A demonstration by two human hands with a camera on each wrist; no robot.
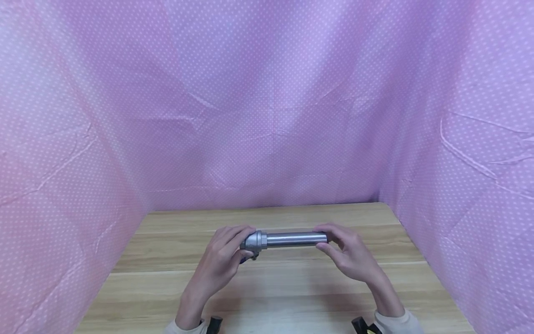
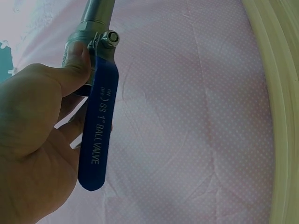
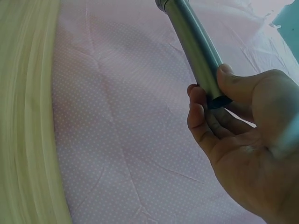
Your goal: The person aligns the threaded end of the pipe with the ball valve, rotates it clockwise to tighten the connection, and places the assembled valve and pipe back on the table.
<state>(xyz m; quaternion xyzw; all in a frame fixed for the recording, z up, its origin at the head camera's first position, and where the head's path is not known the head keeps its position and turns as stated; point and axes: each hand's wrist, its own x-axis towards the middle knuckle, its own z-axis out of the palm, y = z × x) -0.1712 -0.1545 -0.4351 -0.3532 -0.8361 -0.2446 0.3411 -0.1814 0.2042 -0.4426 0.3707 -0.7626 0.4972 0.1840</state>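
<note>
A metal ball valve point(image 1: 255, 241) with a blue lever handle point(image 2: 99, 126) is joined to a smooth steel pipe point(image 1: 296, 239), both held level above the table. My left hand point(image 1: 221, 255) grips the valve body, its thumb pressing the near side in the left wrist view. Lettering on the lever reads "SS 1" BALL VALVE". At the opposite end, my right hand point(image 1: 349, 250) pinches the pipe between thumb and fingers. The pipe's open end point(image 3: 219, 101) shows in the right wrist view. Whether the joint is threaded tight cannot be seen.
A light wood-grain table point(image 1: 271, 297) lies beneath both hands. Pink dotted cloth point(image 1: 271, 116) hangs behind it and along both sides. Black straps or mounts point(image 1: 214, 324) show near the sleeves at the bottom edge.
</note>
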